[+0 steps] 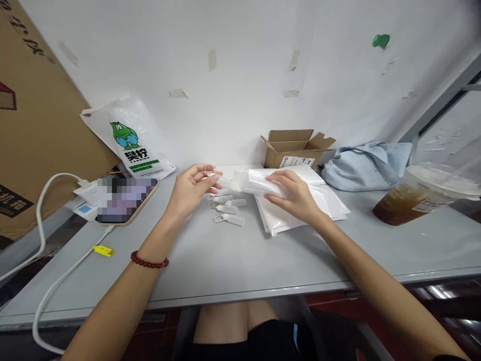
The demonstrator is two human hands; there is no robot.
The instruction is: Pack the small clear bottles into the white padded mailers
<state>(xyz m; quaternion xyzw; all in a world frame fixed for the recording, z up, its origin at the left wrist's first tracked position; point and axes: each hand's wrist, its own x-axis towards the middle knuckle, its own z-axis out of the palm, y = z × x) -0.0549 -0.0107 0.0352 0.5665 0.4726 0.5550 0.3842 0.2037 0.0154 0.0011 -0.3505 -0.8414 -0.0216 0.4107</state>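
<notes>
My left hand (195,188), with a dark red bead bracelet (149,261) at its wrist, pinches a small translucent tag (222,181) by its ring-like loop. The tag points at the end of a translucent white plastic sleeve (259,181). My right hand (291,193) is wrapped around that sleeve from the right; what it contains is hard to make out. Below my left fingers lie several similar looped tags (233,220) on the grey table (225,271). Under my right hand is a stack of white plastic mailers (278,224).
A phone (128,200) with a white cable (71,273) lies at left, before a white printed bag (130,138) and large carton (48,115). Behind my right hand stands an open small box (295,148). A pale blue cloth bag (368,165) and tilted-looking drink cup (409,198) are right.
</notes>
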